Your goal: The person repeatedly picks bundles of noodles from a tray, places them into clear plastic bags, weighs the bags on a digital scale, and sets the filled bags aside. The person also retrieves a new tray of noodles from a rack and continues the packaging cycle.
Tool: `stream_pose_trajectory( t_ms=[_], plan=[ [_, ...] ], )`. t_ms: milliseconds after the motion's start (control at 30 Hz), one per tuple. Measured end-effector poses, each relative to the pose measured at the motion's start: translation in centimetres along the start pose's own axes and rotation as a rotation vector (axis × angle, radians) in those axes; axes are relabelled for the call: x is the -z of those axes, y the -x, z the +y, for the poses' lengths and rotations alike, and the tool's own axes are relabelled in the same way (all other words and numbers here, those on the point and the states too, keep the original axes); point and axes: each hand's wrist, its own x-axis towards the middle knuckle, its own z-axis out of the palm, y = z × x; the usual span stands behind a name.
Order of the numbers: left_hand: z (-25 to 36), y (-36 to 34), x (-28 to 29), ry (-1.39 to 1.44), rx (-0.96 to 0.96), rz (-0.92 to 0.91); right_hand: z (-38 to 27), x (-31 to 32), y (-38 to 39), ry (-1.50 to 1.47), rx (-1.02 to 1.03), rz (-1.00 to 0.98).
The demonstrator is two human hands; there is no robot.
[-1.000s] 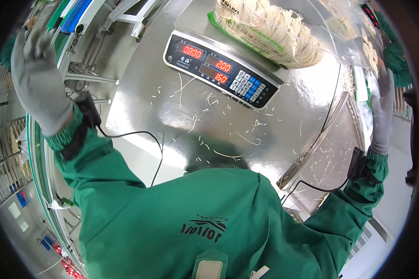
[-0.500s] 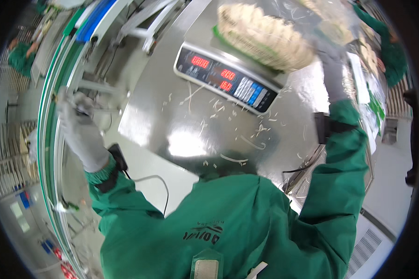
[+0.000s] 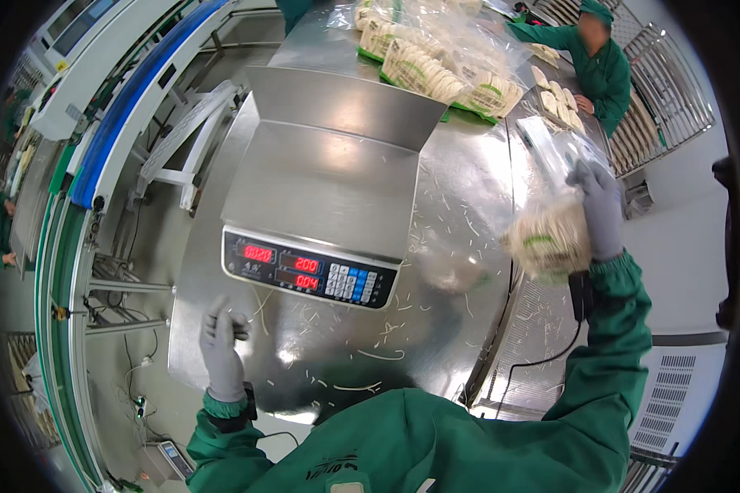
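Observation:
Gloved in grey, my right hand (image 3: 600,209) grips the gathered top of a clear bag of noodles (image 3: 547,246), slightly blurred, holding it at the right of the steel table. Pale bundles and a green print show through its film. My left hand (image 3: 222,353), also in a grey glove, is off the front left corner of the scale (image 3: 311,269), fingers apart and holding nothing. The scale has a bare steel weighing pan (image 3: 329,177) with a raised back wall, plus a lit red display.
Several bags of noodles (image 3: 423,70) lie at the table's far end. Noodle scraps (image 3: 382,355) are scattered on the steel table (image 3: 460,214). A conveyor with a blue belt (image 3: 127,107) runs along the left. A co-worker (image 3: 596,62) in green stands at the far right beside noodle bundles (image 3: 557,100).
The view has shifted. A bag was at the scale beside my right hand; now the pan is bare and my right hand holds a bag to the right. My left hand is nearer the scale.

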Motion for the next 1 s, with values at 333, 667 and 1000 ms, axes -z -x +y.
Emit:
stream_pose_trajectory(
  t_ms=[333, 667, 1000],
  plan=[
    [-3.4, 4.2, -6.1, -0.100, 0.254, -0.295, 13.5, -9.5, -10.5, -0.221, 0.031, 0.063],
    [-6.2, 11.1, -14.1, -0.319, 0.165, -0.637, 25.5, 2.8, 22.9, -0.139, -0.436, -0.261],
    [-16.8, 22.4, -29.3, -0.659, -0.130, -0.610, 47.9, 27.2, 41.6, 0.473, -0.765, -0.317]
  ],
)
